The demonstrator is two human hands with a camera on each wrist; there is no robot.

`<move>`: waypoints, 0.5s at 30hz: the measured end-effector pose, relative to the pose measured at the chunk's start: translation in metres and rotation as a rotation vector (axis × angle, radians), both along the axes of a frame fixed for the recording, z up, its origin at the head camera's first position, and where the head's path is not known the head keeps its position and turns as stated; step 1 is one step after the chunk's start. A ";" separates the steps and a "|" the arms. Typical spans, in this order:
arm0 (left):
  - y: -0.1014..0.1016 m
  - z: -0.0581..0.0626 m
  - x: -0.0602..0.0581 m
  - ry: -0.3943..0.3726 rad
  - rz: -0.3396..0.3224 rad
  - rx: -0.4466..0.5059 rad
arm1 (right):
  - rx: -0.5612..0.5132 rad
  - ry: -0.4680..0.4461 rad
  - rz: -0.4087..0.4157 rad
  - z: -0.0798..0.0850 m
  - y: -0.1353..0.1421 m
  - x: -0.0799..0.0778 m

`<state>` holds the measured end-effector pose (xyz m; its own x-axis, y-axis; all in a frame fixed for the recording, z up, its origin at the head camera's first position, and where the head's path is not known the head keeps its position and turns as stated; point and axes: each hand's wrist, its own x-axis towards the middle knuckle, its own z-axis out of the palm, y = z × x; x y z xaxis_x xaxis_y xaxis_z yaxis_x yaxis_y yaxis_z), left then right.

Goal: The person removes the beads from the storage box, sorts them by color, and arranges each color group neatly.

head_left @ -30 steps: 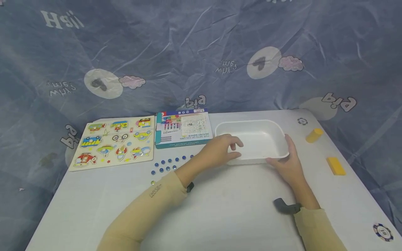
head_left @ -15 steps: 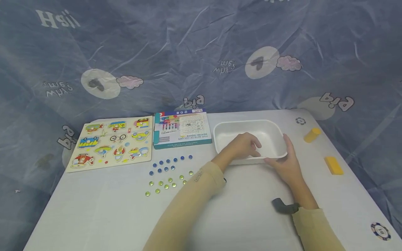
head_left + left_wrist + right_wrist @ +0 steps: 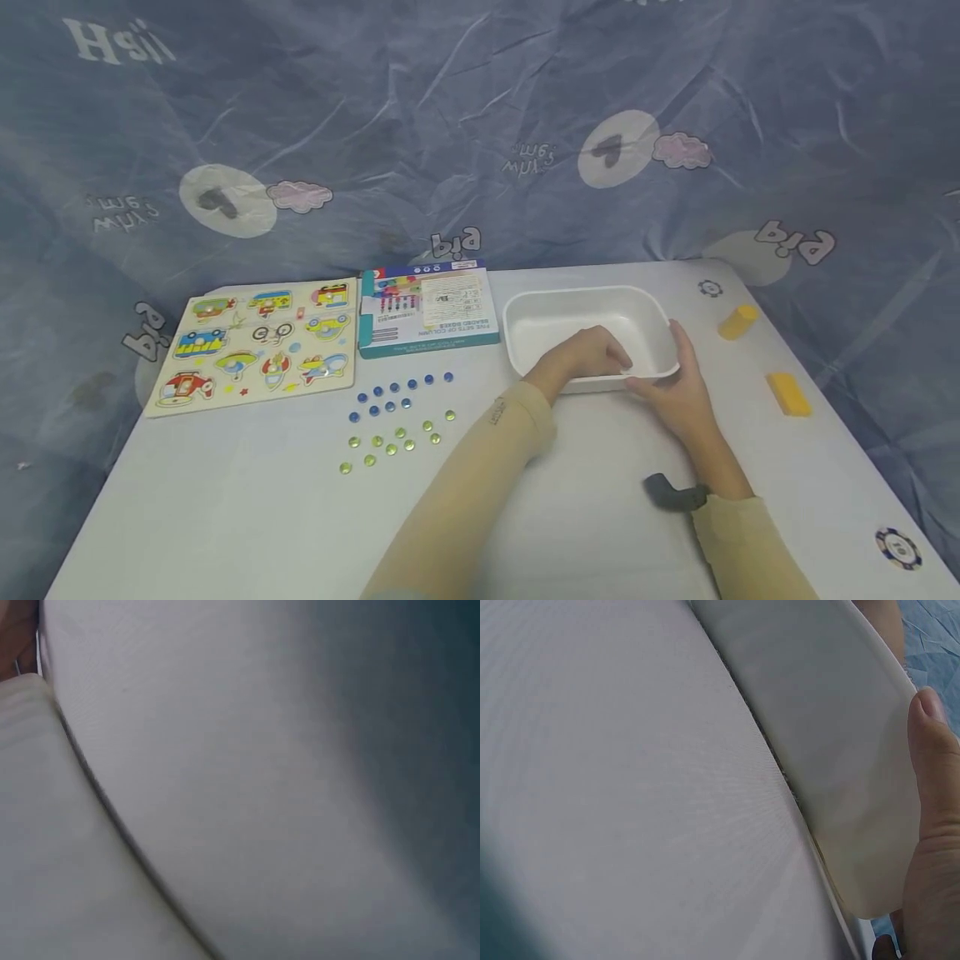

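Observation:
A white rectangular tray [image 3: 517, 350] with rounded corners stands at the back of the table. My left hand [image 3: 588, 354] reaches over its front rim into it, fingers bent downward. A tiny pale spot shows at the fingertips; whether they pinch something is unclear. My right hand [image 3: 686, 404] holds the tray's front right corner, thumb on the front wall and fingers along the right side. In the right wrist view the thumb [image 3: 934, 765] lies against the tray wall [image 3: 832, 750]. Left of the tray lie small round blue gems [image 3: 395, 388] and yellow-green gems [image 3: 392, 449] in rows.
A picture puzzle board [image 3: 258, 350] lies at the back left, beside a flat teal-and-white box [image 3: 427, 312]. A yellow cylinder [image 3: 738, 322] and a yellow block [image 3: 789, 394] are on the right. A printed cloth [image 3: 450, 125] hangs behind the table.
My left hand has moved right and down into the tray, uncovering the yellow-green gems. My right hand keeps its hold on the tray. The head view has shifted slightly.

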<state>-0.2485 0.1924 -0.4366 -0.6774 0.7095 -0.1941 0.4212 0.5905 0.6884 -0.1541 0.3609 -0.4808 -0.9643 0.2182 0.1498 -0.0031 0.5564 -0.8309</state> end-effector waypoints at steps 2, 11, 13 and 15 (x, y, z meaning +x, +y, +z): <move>0.000 -0.001 -0.001 -0.015 0.005 -0.008 | 0.003 -0.011 0.000 0.000 0.000 0.000; 0.002 -0.001 0.001 -0.062 0.032 -0.017 | 0.020 -0.036 -0.012 0.000 0.000 0.001; 0.003 -0.001 0.003 -0.061 0.045 -0.022 | 0.023 -0.034 -0.012 0.000 0.000 0.001; 0.003 0.000 0.004 -0.055 0.054 -0.028 | 0.028 -0.028 -0.010 -0.001 0.000 0.001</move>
<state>-0.2449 0.1957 -0.4369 -0.7025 0.6658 -0.2514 0.3497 0.6305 0.6929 -0.1532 0.3611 -0.4817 -0.9660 0.2239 0.1293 0.0253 0.5794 -0.8147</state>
